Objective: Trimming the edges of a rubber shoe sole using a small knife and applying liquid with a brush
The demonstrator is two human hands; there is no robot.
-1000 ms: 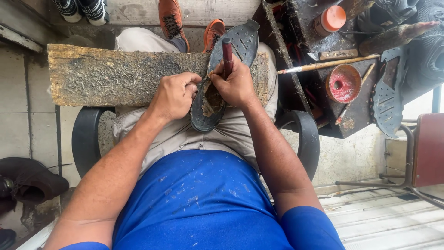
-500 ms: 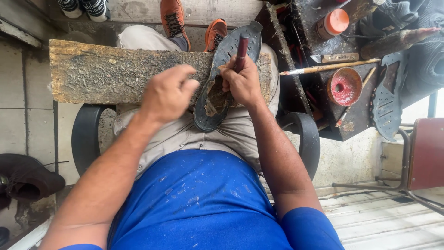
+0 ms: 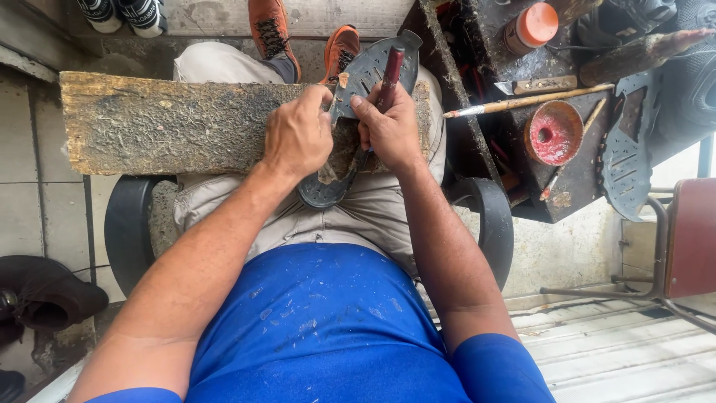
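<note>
A dark grey rubber shoe sole point(image 3: 371, 69) lies lengthwise over a worn wooden board point(image 3: 164, 123) that rests across my lap. My left hand point(image 3: 298, 134) grips the sole's left edge near its middle and holds it down. My right hand point(image 3: 388, 127) is closed around a tool with a dark red handle point(image 3: 391, 71), whose working end is pressed into the sole between my two hands. The tool's tip is hidden by my fingers. The lower end of the sole point(image 3: 324, 194) hangs past the board over my thigh.
A cluttered dark workbench point(image 3: 556, 190) stands at the right with a red round tin point(image 3: 553, 133), an orange-capped bottle point(image 3: 531, 26), a thin brush point(image 3: 522, 102) and another sole point(image 3: 625, 160). A red chair point(image 3: 690, 239) is at far right. A dark shoe point(image 3: 48, 298) lies lower left.
Both hands have shifted slightly on the sole: the right hand has worked the red-handled tool along it, and the left hand has closed in tighter beside it.
</note>
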